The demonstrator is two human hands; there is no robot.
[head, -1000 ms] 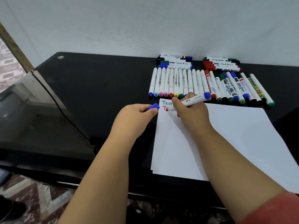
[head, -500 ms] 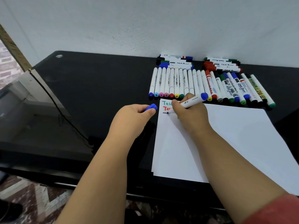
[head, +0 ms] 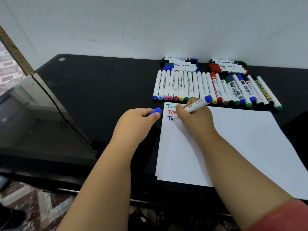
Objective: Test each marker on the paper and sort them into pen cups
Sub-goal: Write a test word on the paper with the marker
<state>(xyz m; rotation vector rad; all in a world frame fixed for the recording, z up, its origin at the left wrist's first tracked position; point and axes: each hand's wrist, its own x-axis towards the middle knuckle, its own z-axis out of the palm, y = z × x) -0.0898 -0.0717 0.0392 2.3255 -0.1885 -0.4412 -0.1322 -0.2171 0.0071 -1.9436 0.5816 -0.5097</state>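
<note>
Partly, the right hand (head: 195,119) hides the paper's (head: 233,144) writing.

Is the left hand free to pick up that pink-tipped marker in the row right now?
Probably not yet. The left hand pinches the blue cap, so its fingers are occupied. The path to the pink-tipped marker looks unobstructed across bare table; only the cap stands in the way.

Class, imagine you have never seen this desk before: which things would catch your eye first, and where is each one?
The right hand, at the top left corner of the white paper sheet, writes with a white blue-ended marker beneath green and red test words. Beside it, over the black desk, the left hand pinches a blue marker cap. Behind the paper lies a long row of white markers with coloured caps.
</note>
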